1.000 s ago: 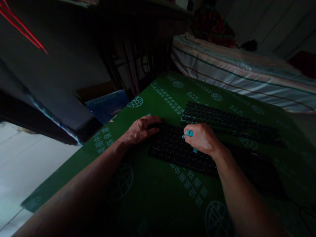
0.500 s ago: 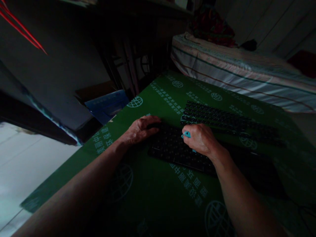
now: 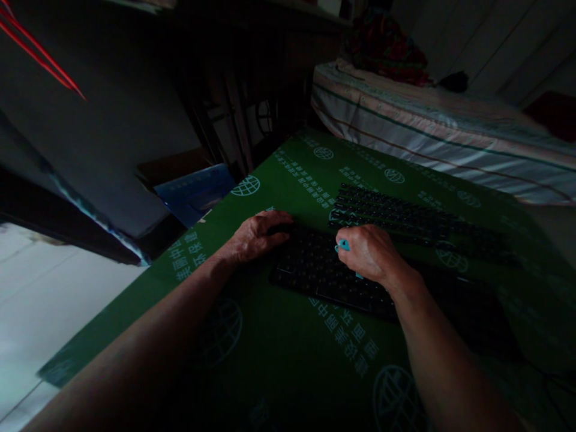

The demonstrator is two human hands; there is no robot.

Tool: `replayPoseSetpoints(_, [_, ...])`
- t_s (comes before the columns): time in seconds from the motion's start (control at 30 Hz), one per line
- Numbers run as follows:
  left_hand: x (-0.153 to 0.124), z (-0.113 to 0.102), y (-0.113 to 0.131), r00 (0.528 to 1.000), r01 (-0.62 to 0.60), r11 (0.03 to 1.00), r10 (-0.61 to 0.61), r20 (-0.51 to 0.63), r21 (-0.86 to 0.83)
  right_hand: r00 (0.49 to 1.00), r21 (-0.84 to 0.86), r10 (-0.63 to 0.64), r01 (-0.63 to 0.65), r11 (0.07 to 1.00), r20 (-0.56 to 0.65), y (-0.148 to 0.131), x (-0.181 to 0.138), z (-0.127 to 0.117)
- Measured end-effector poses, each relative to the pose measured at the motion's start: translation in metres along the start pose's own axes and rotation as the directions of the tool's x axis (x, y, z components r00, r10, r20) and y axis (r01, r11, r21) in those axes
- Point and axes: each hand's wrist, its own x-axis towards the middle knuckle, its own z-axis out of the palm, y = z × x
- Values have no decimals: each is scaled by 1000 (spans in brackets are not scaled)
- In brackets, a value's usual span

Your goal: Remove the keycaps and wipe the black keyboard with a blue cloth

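Note:
A black keyboard base (image 3: 324, 273) lies aslant on the table, its face dotted with small round spots where keycaps are off. At its far left corner, my left hand (image 3: 261, 237) grips the edge between thumb and fingers. Over the middle of the base, my right hand (image 3: 366, 252) is closed around a small teal tool (image 3: 344, 245). One rounded teal end with a hole pokes out by the thumb, and a bit of teal shows below the hand; its working end is hidden. Beyond the base, loose black keycaps (image 3: 396, 210) lie in several rows.
The table (image 3: 270, 372) is covered in green printed sheeting. A cable (image 3: 553, 378) trails off at the right. Past the far edge stands a bed (image 3: 427, 132) with striped cloth. A blue flat box (image 3: 193, 192) is beside the table's left edge.
My right hand has shifted slightly to the right along the keyboard base with the teal tool in it. My left hand stays in place.

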Motion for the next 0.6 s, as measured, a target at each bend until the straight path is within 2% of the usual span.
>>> replayPoseSetpoints(0.6, [1, -1, 0, 1000, -2, 1000, 2, -1, 3, 998, 51, 52, -55, 997, 47, 4, -1, -5])
